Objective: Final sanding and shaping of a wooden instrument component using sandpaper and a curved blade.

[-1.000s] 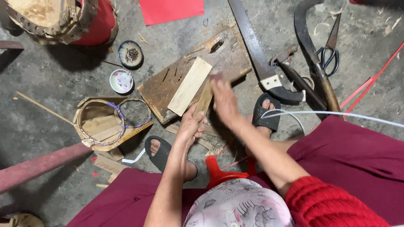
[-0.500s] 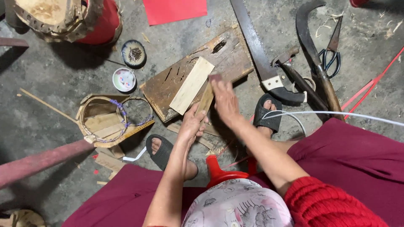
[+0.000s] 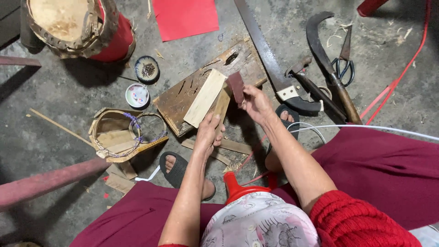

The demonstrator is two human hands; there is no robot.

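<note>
Your left hand (image 3: 208,132) grips the near end of a narrow bamboo strip (image 3: 222,104), fingers wrapped shut around it. The strip's long axis runs away from you and slightly to the right, its far end resting on the worn wooden chopping board (image 3: 183,98) that lies on the concrete floor (image 3: 68,96). Just left of the strip, touching or nearly touching it, a pale flat bamboo slat (image 3: 206,97) lies on the board along almost the same line.

Your right hand (image 3: 256,104) is closed on a small dark blade (image 3: 236,87), which stands nearly upright just to the right of the strip's far end. Whether its edge is actually touching the strip, you cannot tell from here. So the relation that matters: strip pointing away from you, left hand at the near end, blade and right hand at the far end and on the right side. Of the two, the right hand is nearer the tip that rests on the board.

To your right on the floor lie a handsaw (image 3: 267,57), a curved billhook (image 3: 327,55) and a pair of scissors (image 3: 343,61), all well apart from both hands. A half-made bamboo basket frame (image 3: 123,135) sits to your left, near your left foot.
</note>
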